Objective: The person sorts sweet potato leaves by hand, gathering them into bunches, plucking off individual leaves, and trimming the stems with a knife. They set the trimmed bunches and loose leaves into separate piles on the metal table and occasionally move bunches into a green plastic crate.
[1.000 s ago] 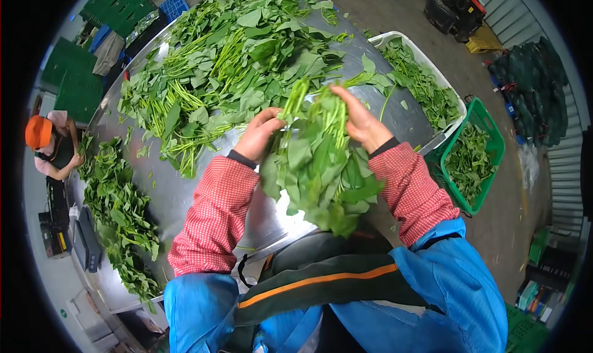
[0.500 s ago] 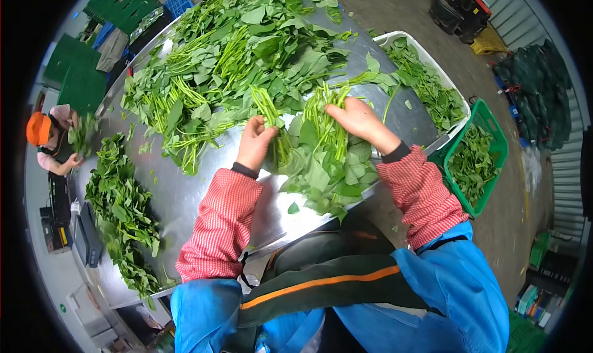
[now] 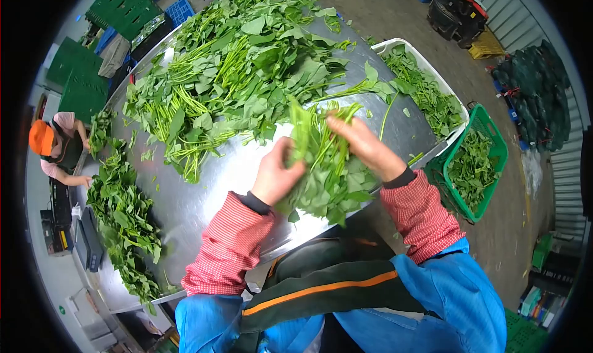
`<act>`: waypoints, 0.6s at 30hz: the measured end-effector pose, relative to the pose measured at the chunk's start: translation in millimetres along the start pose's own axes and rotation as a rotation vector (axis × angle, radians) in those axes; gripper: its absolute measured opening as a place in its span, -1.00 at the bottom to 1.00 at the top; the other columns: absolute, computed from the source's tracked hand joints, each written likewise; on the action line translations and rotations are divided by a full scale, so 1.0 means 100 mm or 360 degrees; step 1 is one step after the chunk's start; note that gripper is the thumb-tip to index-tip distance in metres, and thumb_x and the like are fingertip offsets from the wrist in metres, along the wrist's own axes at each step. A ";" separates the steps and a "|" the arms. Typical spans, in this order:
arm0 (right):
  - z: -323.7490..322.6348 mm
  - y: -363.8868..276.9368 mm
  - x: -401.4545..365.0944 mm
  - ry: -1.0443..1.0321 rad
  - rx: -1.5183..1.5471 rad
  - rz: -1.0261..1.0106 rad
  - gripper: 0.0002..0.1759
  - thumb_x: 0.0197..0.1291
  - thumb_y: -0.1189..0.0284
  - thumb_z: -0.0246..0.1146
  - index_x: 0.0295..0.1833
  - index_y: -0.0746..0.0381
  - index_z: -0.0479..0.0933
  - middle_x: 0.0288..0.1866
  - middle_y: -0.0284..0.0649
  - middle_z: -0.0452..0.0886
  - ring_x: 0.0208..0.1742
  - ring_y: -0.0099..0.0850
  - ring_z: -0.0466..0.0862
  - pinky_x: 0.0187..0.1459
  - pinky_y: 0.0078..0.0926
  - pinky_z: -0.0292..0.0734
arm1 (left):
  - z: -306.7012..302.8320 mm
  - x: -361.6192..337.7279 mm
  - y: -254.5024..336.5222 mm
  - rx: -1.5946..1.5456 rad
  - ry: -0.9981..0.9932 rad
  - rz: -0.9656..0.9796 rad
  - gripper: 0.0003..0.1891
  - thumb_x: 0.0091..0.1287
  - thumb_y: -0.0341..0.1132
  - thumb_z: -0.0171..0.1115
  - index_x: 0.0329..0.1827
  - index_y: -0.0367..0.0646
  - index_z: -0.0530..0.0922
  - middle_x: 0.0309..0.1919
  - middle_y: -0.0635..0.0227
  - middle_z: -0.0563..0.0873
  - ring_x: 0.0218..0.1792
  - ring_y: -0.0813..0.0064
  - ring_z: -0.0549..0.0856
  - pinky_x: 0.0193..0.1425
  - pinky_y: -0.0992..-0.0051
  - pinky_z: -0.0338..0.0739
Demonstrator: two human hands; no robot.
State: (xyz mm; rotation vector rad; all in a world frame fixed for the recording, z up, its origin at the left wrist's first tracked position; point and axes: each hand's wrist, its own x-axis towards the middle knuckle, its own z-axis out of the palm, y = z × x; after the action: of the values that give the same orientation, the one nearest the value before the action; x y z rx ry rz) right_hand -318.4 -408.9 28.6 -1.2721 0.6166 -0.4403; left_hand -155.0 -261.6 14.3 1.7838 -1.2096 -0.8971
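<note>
Just above the near edge of the metal table [image 3: 204, 220], my left hand [image 3: 278, 172] is closed around the pale stems of some leafy greens, slightly blurred by motion. My right hand [image 3: 363, 144] grips a larger bunch of leafy greens [image 3: 336, 189] by its stems, thumb on top. The leaves of both lots hang together between my hands, towards my body, so where one ends and the other begins is hard to see. Beyond them lies a large heap of the same long-stemmed greens [image 3: 247, 69]. A few loose stems [image 3: 352, 90] lie past my right hand.
A row of bunched greens [image 3: 123, 220] runs along the table's left side. There a person in an orange cap [image 3: 42, 137] handles greens. A white tub [image 3: 456, 87] and a green crate [image 3: 499, 137], both holding greens, stand at the right. A dark scale [image 3: 88, 239] sits at far left.
My left hand has moved right with its stems, closing against the bunch in my right hand. The person at the left has lowered their greens to the row.
</note>
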 end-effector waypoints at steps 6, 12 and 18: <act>-0.27 -0.15 -0.46 0.0153 -0.0645 -0.0015 -0.78 0.18 0.35 0.25 -0.15 0.27 0.53 -0.30 -0.40 0.59 -0.27 -0.59 0.55 -0.20 -0.58 0.46 | 0.43 -0.21 0.39 -0.0056 -0.0170 0.0237 -0.64 0.15 -0.32 0.35 -0.02 -0.23 0.49 -0.22 0.16 0.66 -0.17 0.24 0.65 -0.06 0.38 0.53; -1.90 -1.12 -1.42 0.0920 -0.0828 0.0160 -0.75 0.14 0.26 0.22 -0.21 0.24 0.52 -0.36 -0.42 0.56 -0.34 -0.56 0.55 -0.28 -0.55 0.44 | 0.00 -0.06 -0.68 -0.0782 0.0340 -0.0361 -0.84 0.34 -0.28 0.22 -0.09 -0.09 0.57 -0.25 0.48 0.69 -0.22 0.66 0.64 -0.18 0.59 0.52; -2.87 -1.14 -1.89 0.1427 -0.3354 0.0935 -0.33 0.11 -0.07 0.25 0.01 0.35 0.52 -0.03 0.11 0.60 -0.08 -0.04 0.63 -0.08 -0.17 0.53 | 0.03 0.00 -0.86 -0.0810 0.0248 -0.0543 -0.82 0.35 -0.32 0.20 -0.05 -0.18 0.56 -0.24 0.46 0.67 -0.25 0.63 0.64 -0.13 0.57 0.54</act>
State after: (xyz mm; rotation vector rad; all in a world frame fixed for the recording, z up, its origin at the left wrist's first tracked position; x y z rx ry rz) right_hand -644.4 -532.8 124.6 -2.6138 2.5038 0.4603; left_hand -123.7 -242.1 -63.3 1.6183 -0.5176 -1.1170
